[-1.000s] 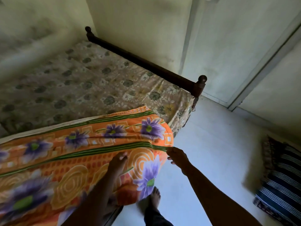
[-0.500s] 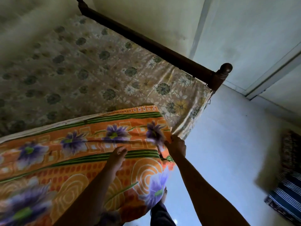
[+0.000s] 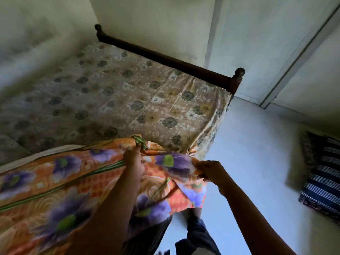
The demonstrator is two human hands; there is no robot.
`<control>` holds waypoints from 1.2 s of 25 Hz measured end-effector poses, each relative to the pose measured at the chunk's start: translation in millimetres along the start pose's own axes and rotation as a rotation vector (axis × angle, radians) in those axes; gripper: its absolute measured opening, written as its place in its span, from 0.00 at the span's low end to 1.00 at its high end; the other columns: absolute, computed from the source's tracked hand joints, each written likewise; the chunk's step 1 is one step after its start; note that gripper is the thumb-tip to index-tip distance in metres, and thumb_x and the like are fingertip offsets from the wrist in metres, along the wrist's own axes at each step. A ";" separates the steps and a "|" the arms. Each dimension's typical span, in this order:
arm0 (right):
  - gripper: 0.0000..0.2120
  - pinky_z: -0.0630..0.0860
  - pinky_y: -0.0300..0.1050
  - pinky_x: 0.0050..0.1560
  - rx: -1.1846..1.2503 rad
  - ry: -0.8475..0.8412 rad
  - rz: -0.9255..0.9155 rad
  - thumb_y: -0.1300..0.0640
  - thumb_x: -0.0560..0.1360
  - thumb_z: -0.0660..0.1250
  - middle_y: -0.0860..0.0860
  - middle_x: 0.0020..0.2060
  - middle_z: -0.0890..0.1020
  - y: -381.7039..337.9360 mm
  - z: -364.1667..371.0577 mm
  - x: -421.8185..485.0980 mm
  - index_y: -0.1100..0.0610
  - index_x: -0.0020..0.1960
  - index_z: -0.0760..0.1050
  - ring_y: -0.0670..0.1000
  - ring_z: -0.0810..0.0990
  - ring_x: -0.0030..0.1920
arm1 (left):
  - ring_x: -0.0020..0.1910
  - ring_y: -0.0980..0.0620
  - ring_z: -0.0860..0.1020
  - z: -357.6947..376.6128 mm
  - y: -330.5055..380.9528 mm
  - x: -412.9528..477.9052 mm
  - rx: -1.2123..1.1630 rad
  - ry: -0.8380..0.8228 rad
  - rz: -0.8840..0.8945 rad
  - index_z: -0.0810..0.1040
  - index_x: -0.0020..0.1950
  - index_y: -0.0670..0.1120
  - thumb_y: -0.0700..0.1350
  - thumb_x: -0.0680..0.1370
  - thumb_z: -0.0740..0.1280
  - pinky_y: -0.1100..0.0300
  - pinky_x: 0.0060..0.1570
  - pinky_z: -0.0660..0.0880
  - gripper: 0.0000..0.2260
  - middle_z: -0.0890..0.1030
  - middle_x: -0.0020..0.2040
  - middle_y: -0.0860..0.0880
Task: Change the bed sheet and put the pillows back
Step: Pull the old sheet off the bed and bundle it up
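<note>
An orange bed sheet [image 3: 55, 188] with purple flowers and green stripes covers the near part of the bed. Beyond it lies a faded beige floral sheet [image 3: 139, 100] over the mattress. My left hand [image 3: 134, 161] grips a bunched fold of the orange sheet near its far edge. My right hand [image 3: 209, 172] pinches the sheet's corner at the bed's right side, lifted off the mattress. Striped dark blue pillows [image 3: 323, 184] lie on the floor at the right.
A dark wooden rail [image 3: 165, 59] with round knobs ends the bed at the far side. Pale walls stand behind and to the left. A door frame [image 3: 298, 59] rises at the right. Pale floor [image 3: 253, 162] runs beside the bed. My legs show below.
Both hands have gone from resting near the sheet's edge to gripping it. The orange sheet's corner is now bunched and lifted. The view has shifted right and farther back.
</note>
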State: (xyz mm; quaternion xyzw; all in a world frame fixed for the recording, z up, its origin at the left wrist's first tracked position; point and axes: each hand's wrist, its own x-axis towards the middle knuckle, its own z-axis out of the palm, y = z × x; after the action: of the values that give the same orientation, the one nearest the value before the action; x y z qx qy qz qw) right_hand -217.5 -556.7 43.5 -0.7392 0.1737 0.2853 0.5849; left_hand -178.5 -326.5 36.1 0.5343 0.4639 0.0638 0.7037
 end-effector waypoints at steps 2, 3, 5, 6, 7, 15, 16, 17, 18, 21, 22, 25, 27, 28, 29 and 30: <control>0.05 0.73 0.34 0.28 0.153 0.213 0.005 0.61 0.74 0.68 0.53 0.29 0.78 23.0 20.0 -25.9 0.57 0.50 0.79 0.46 0.76 0.24 | 0.32 0.52 0.75 -41.6 -4.4 -18.0 0.099 -0.046 0.129 0.75 0.42 0.42 0.38 0.74 0.68 0.65 0.25 0.69 0.03 0.75 0.33 0.45; 0.07 0.75 0.37 0.31 0.206 0.239 -0.001 0.63 0.74 0.67 0.53 0.30 0.78 35.3 33.4 -40.8 0.57 0.52 0.78 0.47 0.77 0.26 | 0.35 0.49 0.76 -63.4 -10.9 -30.0 0.197 -0.089 0.173 0.78 0.45 0.38 0.40 0.72 0.70 0.61 0.32 0.69 0.06 0.78 0.36 0.39; 0.07 0.77 0.40 0.35 0.382 0.141 0.012 0.66 0.76 0.62 0.55 0.33 0.79 54.0 66.6 -70.2 0.60 0.53 0.76 0.48 0.78 0.30 | 0.42 0.40 0.79 -105.8 -27.0 -62.5 0.484 -0.164 0.320 0.78 0.45 0.34 0.40 0.71 0.69 0.55 0.37 0.66 0.09 0.80 0.43 0.31; 0.06 0.78 0.41 0.37 0.503 0.052 0.058 0.62 0.78 0.61 0.56 0.36 0.78 56.8 83.7 -89.3 0.60 0.52 0.76 0.49 0.79 0.33 | 0.44 0.39 0.79 -122.1 -34.9 -86.3 0.616 -0.230 0.447 0.78 0.44 0.35 0.38 0.72 0.68 0.56 0.37 0.65 0.06 0.80 0.44 0.32; 0.08 0.79 0.45 0.39 0.593 -0.030 0.122 0.56 0.78 0.61 0.56 0.39 0.79 60.5 99.4 -100.6 0.59 0.50 0.76 0.50 0.80 0.35 | 0.43 0.41 0.79 -134.4 -45.1 -110.9 0.734 -0.321 0.567 0.77 0.42 0.35 0.37 0.73 0.67 0.57 0.37 0.64 0.05 0.81 0.42 0.35; 0.04 0.74 0.42 0.36 0.308 0.124 -0.044 0.64 0.69 0.73 0.57 0.37 0.79 117.8 160.0 -176.3 0.62 0.39 0.78 0.51 0.76 0.37 | 0.48 0.58 0.77 -255.5 -112.3 -202.7 0.187 -0.529 0.042 0.79 0.46 0.49 0.46 0.76 0.66 0.61 0.52 0.74 0.03 0.80 0.45 0.52; 0.04 0.74 0.42 0.36 0.325 0.116 -0.066 0.64 0.69 0.73 0.57 0.38 0.78 124.1 161.0 -191.4 0.63 0.41 0.78 0.51 0.76 0.37 | 0.52 0.52 0.76 -272.0 -115.7 -202.9 0.025 -0.384 -0.159 0.75 0.51 0.46 0.45 0.79 0.63 0.53 0.56 0.74 0.04 0.78 0.49 0.48; 0.05 0.74 0.41 0.35 0.347 0.073 -0.079 0.64 0.70 0.72 0.57 0.38 0.79 133.1 163.4 -207.1 0.64 0.44 0.78 0.51 0.77 0.36 | 0.54 0.48 0.74 -290.4 -120.3 -205.4 -0.084 -0.299 -0.293 0.72 0.55 0.45 0.47 0.80 0.62 0.48 0.60 0.72 0.08 0.76 0.51 0.45; 0.05 0.75 0.39 0.34 0.341 0.002 -0.097 0.64 0.71 0.71 0.56 0.38 0.80 139.4 165.7 -228.1 0.65 0.46 0.79 0.49 0.78 0.35 | 0.52 0.46 0.74 -307.9 -120.0 -208.1 -0.145 -0.276 -0.366 0.71 0.57 0.46 0.51 0.79 0.61 0.46 0.60 0.71 0.11 0.77 0.49 0.44; 0.02 0.77 0.39 0.37 0.208 -0.173 -0.110 0.61 0.72 0.70 0.51 0.36 0.83 171.0 173.6 -290.2 0.59 0.44 0.82 0.46 0.80 0.36 | 0.36 0.52 0.77 -343.9 -126.8 -182.8 -0.297 -0.183 -0.289 0.70 0.57 0.48 0.52 0.77 0.63 0.56 0.43 0.77 0.12 0.78 0.36 0.47; 0.02 0.77 0.39 0.39 0.168 -0.195 -0.119 0.60 0.72 0.70 0.50 0.36 0.84 185.5 176.4 -308.4 0.57 0.44 0.82 0.46 0.81 0.37 | 0.36 0.52 0.78 -353.6 -127.6 -173.3 -0.326 -0.102 -0.219 0.69 0.60 0.48 0.48 0.78 0.63 0.60 0.38 0.78 0.12 0.80 0.41 0.45; 0.04 0.76 0.44 0.41 0.225 -0.061 -0.102 0.61 0.73 0.69 0.55 0.39 0.84 226.2 188.0 -342.0 0.59 0.45 0.82 0.50 0.80 0.38 | 0.60 0.41 0.76 -376.4 -133.4 -155.9 -0.100 0.066 0.010 0.66 0.67 0.38 0.39 0.78 0.62 0.50 0.56 0.75 0.18 0.74 0.63 0.39; 0.07 0.76 0.47 0.43 0.294 0.043 -0.076 0.61 0.74 0.68 0.60 0.43 0.83 248.4 197.5 -360.8 0.63 0.49 0.81 0.53 0.79 0.40 | 0.63 0.40 0.73 -394.8 -135.0 -193.2 0.278 0.152 0.180 0.69 0.67 0.34 0.38 0.77 0.64 0.52 0.62 0.69 0.19 0.73 0.65 0.37; 0.08 0.76 0.47 0.43 0.343 0.041 -0.077 0.60 0.75 0.67 0.60 0.44 0.83 253.0 204.1 -369.5 0.63 0.50 0.81 0.54 0.80 0.41 | 0.64 0.41 0.72 -404.4 -143.0 -214.6 0.414 0.154 0.329 0.70 0.66 0.33 0.38 0.77 0.64 0.54 0.62 0.67 0.19 0.73 0.65 0.36; 0.10 0.77 0.46 0.43 0.408 -0.008 -0.062 0.56 0.76 0.66 0.60 0.46 0.83 253.7 211.4 -375.4 0.62 0.50 0.80 0.54 0.80 0.43 | 0.63 0.42 0.73 -412.1 -149.0 -243.6 0.478 0.099 0.477 0.72 0.64 0.33 0.37 0.76 0.64 0.57 0.61 0.65 0.17 0.74 0.64 0.36; 0.13 0.78 0.46 0.42 0.488 -0.087 -0.025 0.51 0.77 0.64 0.58 0.47 0.83 251.6 219.6 -380.2 0.60 0.51 0.80 0.54 0.81 0.44 | 0.60 0.43 0.75 -419.1 -157.1 -272.1 0.576 -0.009 0.595 0.75 0.60 0.33 0.39 0.76 0.64 0.57 0.58 0.67 0.15 0.77 0.60 0.37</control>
State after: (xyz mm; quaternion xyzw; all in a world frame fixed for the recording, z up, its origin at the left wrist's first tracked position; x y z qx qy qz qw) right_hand -709.4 -438.7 54.8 -0.5650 0.2032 0.2592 0.7565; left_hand -697.3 -261.5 68.3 0.8204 0.2848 0.1296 0.4785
